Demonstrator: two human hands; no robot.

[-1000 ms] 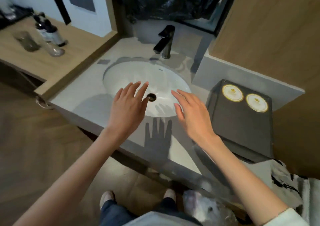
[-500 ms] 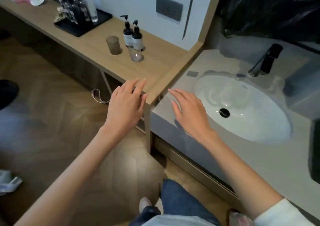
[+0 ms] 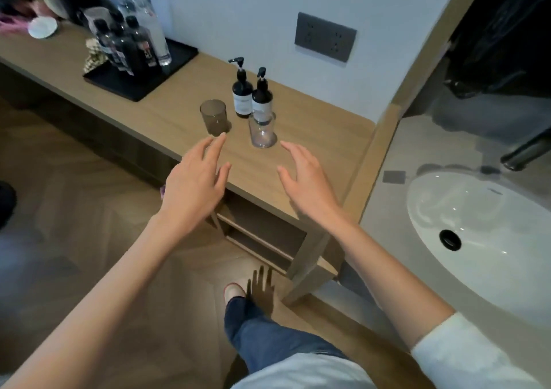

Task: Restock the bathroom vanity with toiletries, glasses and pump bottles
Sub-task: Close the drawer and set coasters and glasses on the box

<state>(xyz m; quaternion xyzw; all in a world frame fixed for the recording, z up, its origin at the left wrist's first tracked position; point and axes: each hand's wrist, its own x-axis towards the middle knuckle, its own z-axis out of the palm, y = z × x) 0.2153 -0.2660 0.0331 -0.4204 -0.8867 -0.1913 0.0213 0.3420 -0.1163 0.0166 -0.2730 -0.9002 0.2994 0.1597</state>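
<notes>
On the wooden counter stand two dark pump bottles with white labels, the left pump bottle and the right pump bottle, side by side near the wall. In front of them are a smoky grey glass and a clear glass. My left hand hovers open just short of the grey glass, fingertips close to its base. My right hand hovers open just below and right of the clear glass. Neither hand holds anything.
A black tray with several water bottles sits further left on the counter. The white sink basin in the grey vanity top and a dark tap lie to the right. A grey wall socket is above the counter.
My view and both hands have swung left from the sink to the wooden counter. The hands now reach toward the two glasses, still open and holding nothing.
</notes>
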